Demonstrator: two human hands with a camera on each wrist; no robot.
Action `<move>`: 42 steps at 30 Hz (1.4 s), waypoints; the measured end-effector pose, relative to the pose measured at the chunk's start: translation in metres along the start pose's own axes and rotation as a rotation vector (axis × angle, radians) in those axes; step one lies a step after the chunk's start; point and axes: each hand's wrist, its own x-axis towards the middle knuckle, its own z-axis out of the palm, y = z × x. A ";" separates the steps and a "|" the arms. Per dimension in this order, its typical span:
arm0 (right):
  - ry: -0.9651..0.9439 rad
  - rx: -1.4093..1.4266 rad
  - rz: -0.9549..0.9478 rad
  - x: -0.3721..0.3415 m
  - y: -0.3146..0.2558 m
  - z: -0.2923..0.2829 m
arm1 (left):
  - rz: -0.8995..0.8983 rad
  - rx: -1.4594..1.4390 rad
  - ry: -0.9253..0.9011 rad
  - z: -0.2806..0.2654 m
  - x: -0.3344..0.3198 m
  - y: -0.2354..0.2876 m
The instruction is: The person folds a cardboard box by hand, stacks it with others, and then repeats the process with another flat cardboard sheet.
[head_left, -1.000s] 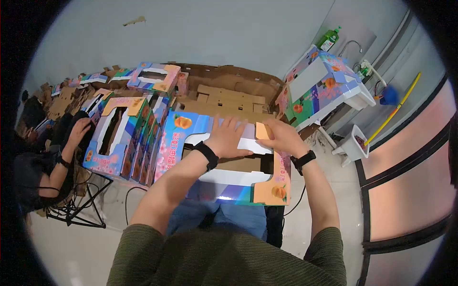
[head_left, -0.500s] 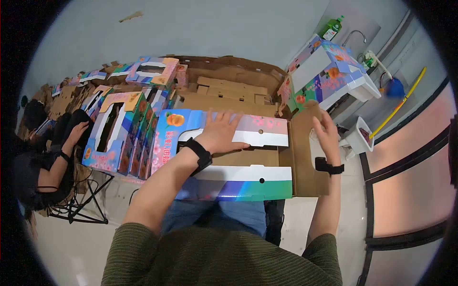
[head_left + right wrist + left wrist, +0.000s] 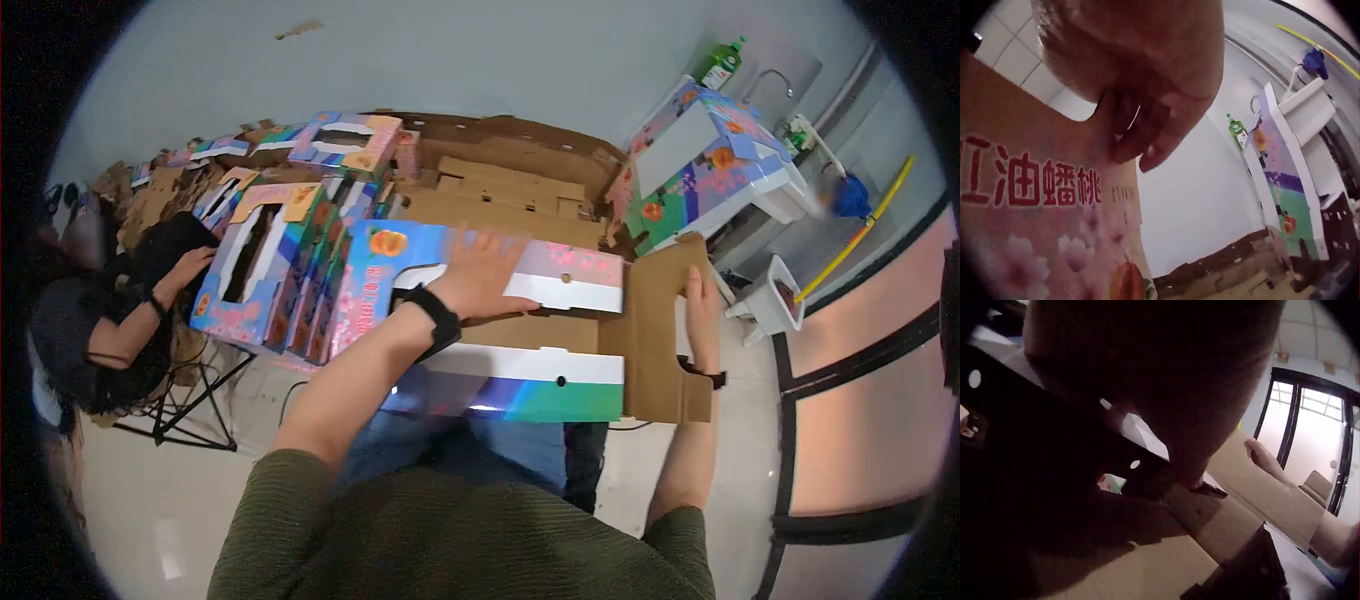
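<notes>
A printed cardboard carton (image 3: 560, 400) with peach pictures lies in front of me, its long top panels partly apart over a brown inside. My left hand (image 3: 480, 275) rests flat on the far top panel (image 3: 580, 265), fingers spread, thumb along its inner edge. At the right end an end flap (image 3: 655, 335) stands folded outward, its brown inner face toward me. My right hand (image 3: 702, 325) holds this flap near its far corner and handle cutout. In the right wrist view the fingers (image 3: 1147, 147) bend at the edge of the flap's printed side; the thumb is partly hidden.
Several folded cartons (image 3: 265, 255) stand to the left, beside another person's arm (image 3: 150, 310). Brown cardboard (image 3: 510, 190) lies behind the carton. A printed carton (image 3: 700, 165) leans by the sink at right, with a green bottle (image 3: 720, 65) above and a white stool (image 3: 768, 300) below.
My right hand has left the top right corner and moved rightward with the end flap, which now stands unfolded outward. The left hand stays on the far panel.
</notes>
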 end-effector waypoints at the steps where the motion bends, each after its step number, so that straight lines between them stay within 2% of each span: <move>1: -0.042 -0.026 -0.047 -0.001 -0.014 -0.004 | 0.007 -0.020 0.010 0.003 0.001 -0.001; 5: -0.228 -0.156 -0.141 -0.030 -0.107 -0.023 | 0.079 -0.087 -0.033 -0.013 -0.005 -0.014; 6: -0.247 -0.151 -0.156 -0.044 -0.132 -0.026 | 0.103 -0.126 -0.064 -0.022 -0.009 -0.021; 8: -0.180 -0.376 -0.235 -0.080 -0.180 -0.035 | 0.154 -0.213 -0.131 -0.047 -0.021 -0.037; 11: -0.261 -0.412 -0.313 -0.123 -0.245 -0.027 | 0.268 -0.100 0.055 -0.075 -0.047 -0.078; 14: -0.448 -0.321 -0.457 -0.141 -0.267 0.018 | 0.120 -0.100 0.009 -0.097 -0.079 -0.087; 16: -0.535 -0.304 -0.533 -0.148 -0.253 0.062 | 0.291 -0.143 0.030 -0.090 -0.104 -0.079; 17: -0.586 -0.299 -0.514 -0.150 -0.234 0.085 | 0.321 -0.203 -0.039 -0.085 -0.118 -0.069; 18: -0.579 -0.349 -0.509 -0.154 -0.218 0.104 | 0.355 -0.208 -0.021 -0.075 -0.135 -0.059; 21: -0.570 -0.476 -0.520 -0.160 -0.189 0.144 | 0.343 -0.168 0.072 -0.051 -0.173 -0.041; 24: -0.563 -0.527 -0.553 -0.165 -0.178 0.167 | 0.292 -0.122 0.142 -0.035 -0.183 -0.033; 27: -0.559 -0.552 -0.563 -0.167 -0.171 0.174 | 0.284 -0.069 0.210 -0.026 -0.180 -0.021; 30: -0.576 -0.575 -0.563 -0.166 -0.169 0.174 | 0.216 -0.081 0.095 -0.021 -0.173 -0.017; 36: -0.574 -0.600 -0.568 -0.166 -0.166 0.177 | 0.275 -0.216 0.132 -0.013 -0.162 -0.021; 42: -0.587 -0.593 -0.549 -0.166 -0.165 0.175 | 0.275 -0.125 0.083 -0.010 -0.159 -0.020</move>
